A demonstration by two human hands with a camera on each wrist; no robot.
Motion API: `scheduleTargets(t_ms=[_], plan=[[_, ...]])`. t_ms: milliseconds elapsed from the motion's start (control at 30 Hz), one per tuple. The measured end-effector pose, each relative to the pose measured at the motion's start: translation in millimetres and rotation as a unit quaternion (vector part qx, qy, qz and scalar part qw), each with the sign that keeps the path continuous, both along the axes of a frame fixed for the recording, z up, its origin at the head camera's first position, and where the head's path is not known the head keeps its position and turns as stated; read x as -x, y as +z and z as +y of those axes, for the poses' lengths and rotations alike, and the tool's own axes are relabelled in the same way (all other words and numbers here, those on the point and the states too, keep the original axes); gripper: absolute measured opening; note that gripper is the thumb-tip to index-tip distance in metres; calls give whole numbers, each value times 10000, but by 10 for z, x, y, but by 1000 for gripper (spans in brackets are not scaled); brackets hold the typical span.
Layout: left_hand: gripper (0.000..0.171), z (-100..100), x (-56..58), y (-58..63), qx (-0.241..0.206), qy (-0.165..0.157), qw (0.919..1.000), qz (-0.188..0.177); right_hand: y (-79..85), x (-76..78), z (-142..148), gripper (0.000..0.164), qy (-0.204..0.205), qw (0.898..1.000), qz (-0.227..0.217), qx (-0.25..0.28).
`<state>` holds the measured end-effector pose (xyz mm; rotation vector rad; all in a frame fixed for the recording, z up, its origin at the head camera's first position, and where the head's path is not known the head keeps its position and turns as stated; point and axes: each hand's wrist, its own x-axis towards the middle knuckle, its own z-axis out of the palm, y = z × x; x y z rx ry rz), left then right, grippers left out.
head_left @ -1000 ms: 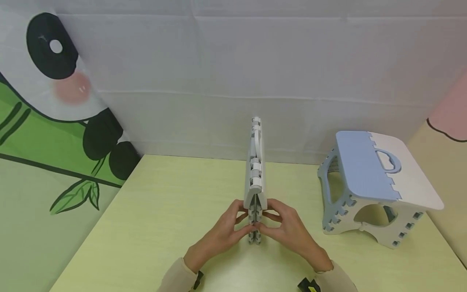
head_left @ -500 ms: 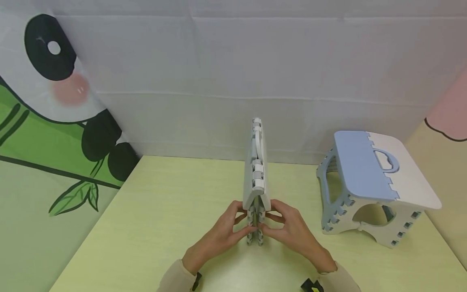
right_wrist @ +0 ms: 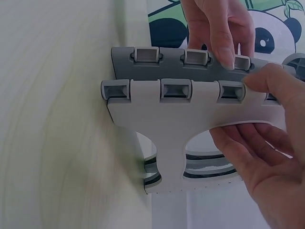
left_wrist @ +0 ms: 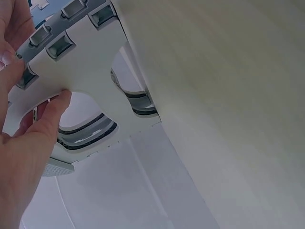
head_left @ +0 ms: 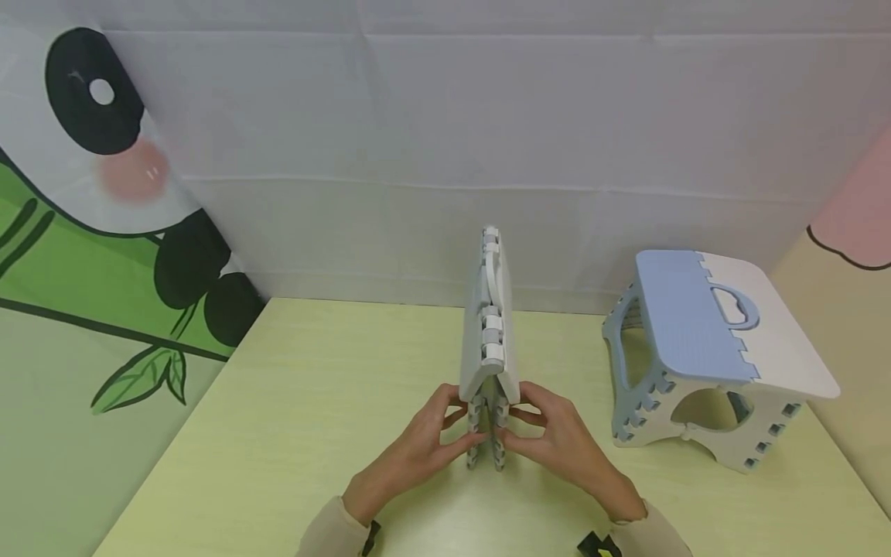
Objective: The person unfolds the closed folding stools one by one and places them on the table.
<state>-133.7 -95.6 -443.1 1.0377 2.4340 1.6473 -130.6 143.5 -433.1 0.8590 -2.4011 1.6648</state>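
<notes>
A grey-white folding step stool stands upright on edge, its two seat halves spread in a narrow inverted V. Below them the two leg panels stand apart with a thin gap between. On the left side my left hand grips one leg panel, thumb at the near hinged edge and fingers reaching into the cutout, as the left wrist view shows on the white panel. My right hand pinches the opposite panel likewise, its fingers inside the oval opening.
An unfolded blue-and-white step stool stands on the right of the light wooden table. Behind the table hangs a pale cloth, with a panda print at the left.
Both hands have moved slightly apart, left hand leftward and right hand rightward. The leg panels and seat halves of the folding stool have spread wider.
</notes>
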Motion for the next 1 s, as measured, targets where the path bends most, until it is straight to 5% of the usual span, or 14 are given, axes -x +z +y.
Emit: scheduleTargets(t_ms=[1000], plan=[[54,-88,5,-13,55,108,9996,246,11,2,149,57,-94,9998,151,-124]])
